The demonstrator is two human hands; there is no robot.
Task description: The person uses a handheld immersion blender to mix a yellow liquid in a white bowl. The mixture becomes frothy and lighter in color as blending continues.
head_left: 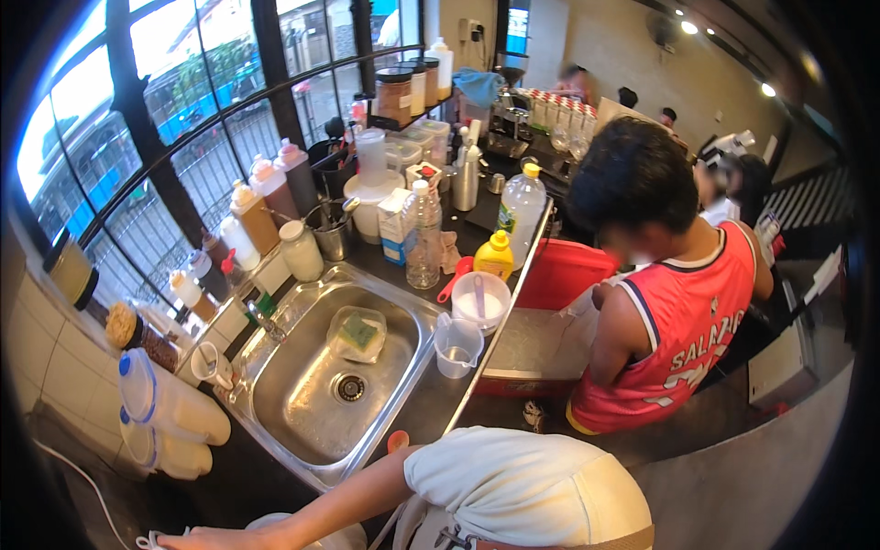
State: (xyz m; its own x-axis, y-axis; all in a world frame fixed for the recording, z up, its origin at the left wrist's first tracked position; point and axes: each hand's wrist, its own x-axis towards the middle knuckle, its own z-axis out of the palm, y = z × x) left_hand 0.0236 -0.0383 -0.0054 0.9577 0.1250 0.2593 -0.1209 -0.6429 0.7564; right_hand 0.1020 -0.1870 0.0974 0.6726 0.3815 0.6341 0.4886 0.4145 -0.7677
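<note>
My right hand [206, 538] is at the bottom left edge, partly cut off, beside a small white item that I cannot make out; its grip is unclear. My left hand is out of view. Above my forearm is a stainless steel sink [295, 419], holding a clear plastic container [375, 349] with a green sponge [357, 331] in it. A clear measuring jug [457, 347] stands right of the sink, near a white tub [481, 302] of white contents with a scoop in it. A small orange-red item [397, 441] lies close to my forearm.
Lidded plastic pitchers [185, 405] lie left of the sink. Sauce bottles [258, 220] line the window ledge. Bottles, a carton [394, 223] and a yellow mustard bottle [494, 254] stand behind. A person [674, 323] in a red jersey is beside an open red cooler [564, 275].
</note>
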